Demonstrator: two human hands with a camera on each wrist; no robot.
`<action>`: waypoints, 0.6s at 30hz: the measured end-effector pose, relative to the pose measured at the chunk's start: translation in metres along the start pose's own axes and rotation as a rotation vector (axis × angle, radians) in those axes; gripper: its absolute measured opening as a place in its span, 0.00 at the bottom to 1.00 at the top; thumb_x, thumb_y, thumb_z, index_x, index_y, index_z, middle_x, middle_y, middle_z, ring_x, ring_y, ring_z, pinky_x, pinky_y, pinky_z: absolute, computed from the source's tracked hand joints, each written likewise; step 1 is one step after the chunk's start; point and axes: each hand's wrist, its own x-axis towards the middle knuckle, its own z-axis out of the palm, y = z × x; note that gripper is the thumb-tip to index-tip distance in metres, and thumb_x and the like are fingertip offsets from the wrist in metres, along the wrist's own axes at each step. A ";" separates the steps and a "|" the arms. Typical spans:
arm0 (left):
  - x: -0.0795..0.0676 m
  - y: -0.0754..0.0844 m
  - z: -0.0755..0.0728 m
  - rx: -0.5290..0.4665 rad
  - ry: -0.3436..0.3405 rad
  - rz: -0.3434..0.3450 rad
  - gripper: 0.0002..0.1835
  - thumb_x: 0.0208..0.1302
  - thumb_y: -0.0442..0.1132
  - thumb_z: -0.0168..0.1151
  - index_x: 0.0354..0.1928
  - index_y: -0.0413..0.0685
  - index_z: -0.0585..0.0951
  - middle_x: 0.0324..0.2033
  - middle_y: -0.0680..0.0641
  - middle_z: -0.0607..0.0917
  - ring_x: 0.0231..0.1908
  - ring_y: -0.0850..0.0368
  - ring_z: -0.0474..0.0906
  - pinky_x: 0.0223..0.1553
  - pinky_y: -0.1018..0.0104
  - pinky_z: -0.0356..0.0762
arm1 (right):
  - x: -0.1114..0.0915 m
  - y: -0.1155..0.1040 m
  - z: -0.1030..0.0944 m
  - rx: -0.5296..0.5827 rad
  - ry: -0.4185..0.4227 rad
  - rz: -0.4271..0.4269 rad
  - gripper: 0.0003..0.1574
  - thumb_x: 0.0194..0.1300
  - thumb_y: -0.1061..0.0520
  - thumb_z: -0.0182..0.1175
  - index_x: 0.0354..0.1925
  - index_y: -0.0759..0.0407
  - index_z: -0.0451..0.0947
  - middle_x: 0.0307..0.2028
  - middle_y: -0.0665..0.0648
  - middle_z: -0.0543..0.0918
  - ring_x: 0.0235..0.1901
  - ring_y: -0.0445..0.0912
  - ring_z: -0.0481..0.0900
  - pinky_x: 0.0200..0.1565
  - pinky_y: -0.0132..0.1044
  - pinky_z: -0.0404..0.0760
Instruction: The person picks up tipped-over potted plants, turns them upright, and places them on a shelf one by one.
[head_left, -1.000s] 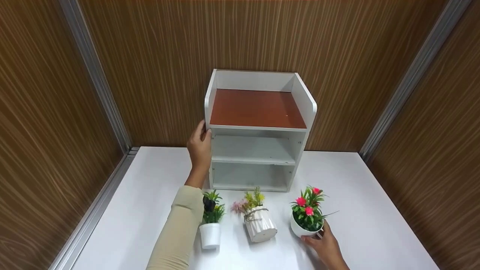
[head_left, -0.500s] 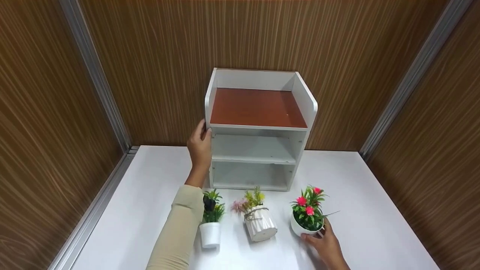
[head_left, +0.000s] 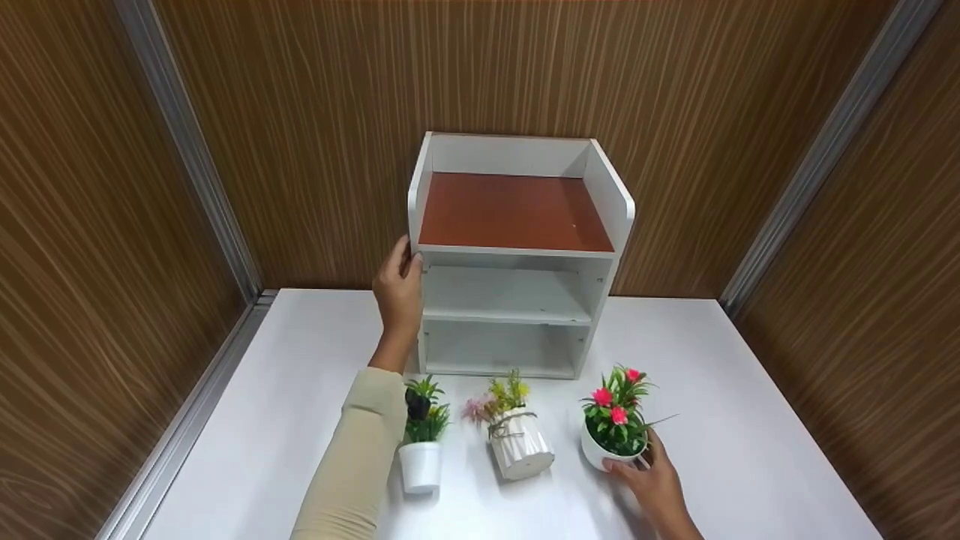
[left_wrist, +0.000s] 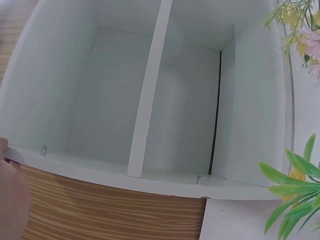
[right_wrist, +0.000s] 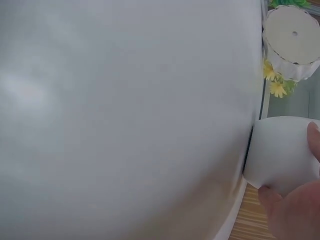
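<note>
A white shelf unit (head_left: 517, 322) with a reddish-brown top panel stands at the back of the white table. My left hand (head_left: 399, 289) grips the front edge of its left side wall, just below the top panel; in the left wrist view that hand (left_wrist: 11, 200) shows at the lower left corner. On the right, my right hand (head_left: 651, 480) holds a round white pot (head_left: 604, 454) of pink artificial flowers (head_left: 616, 414) between thumb and fingers. The right wrist view shows the smooth pot (right_wrist: 282, 155) with digits on two sides of it.
A ribbed white pot (head_left: 521, 446) with yellow and pink flowers lies tipped, its base facing the front. A small white pot (head_left: 421, 466) with green leaves is beside my left sleeve (head_left: 356, 450), which partly overlaps it. Wood-grain walls (head_left: 300, 150) enclose the table.
Both hands keep their holds, and the shelf and pots keep their places. The whole head view has shifted slightly, with everything a little higher in it.
</note>
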 end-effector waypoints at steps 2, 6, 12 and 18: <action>0.000 0.000 0.000 0.000 0.002 0.004 0.24 0.75 0.36 0.58 0.70 0.43 0.73 0.65 0.43 0.79 0.64 0.55 0.76 0.61 0.66 0.78 | 0.000 -0.001 0.000 0.009 0.002 0.006 0.73 0.53 0.56 0.79 0.79 0.68 0.39 0.75 0.77 0.53 0.74 0.70 0.54 0.71 0.55 0.65; 0.000 0.000 0.000 0.006 0.001 0.005 0.24 0.75 0.36 0.58 0.70 0.43 0.73 0.65 0.43 0.79 0.64 0.55 0.76 0.61 0.65 0.78 | -0.002 -0.003 0.000 0.004 0.006 0.001 0.75 0.52 0.54 0.80 0.79 0.67 0.40 0.75 0.76 0.54 0.74 0.69 0.54 0.72 0.54 0.64; -0.001 0.000 0.000 0.008 -0.008 0.000 0.24 0.74 0.36 0.58 0.70 0.42 0.73 0.65 0.43 0.79 0.65 0.54 0.76 0.62 0.65 0.77 | -0.009 -0.012 0.001 -0.006 0.044 -0.090 0.70 0.51 0.55 0.80 0.78 0.68 0.47 0.75 0.73 0.56 0.74 0.65 0.57 0.72 0.51 0.62; -0.001 0.000 -0.001 0.014 0.011 0.005 0.23 0.74 0.36 0.59 0.68 0.41 0.74 0.63 0.43 0.80 0.62 0.54 0.77 0.61 0.65 0.79 | -0.015 -0.030 0.005 -0.042 0.082 -0.173 0.66 0.52 0.54 0.79 0.77 0.69 0.51 0.74 0.71 0.60 0.73 0.64 0.62 0.72 0.52 0.64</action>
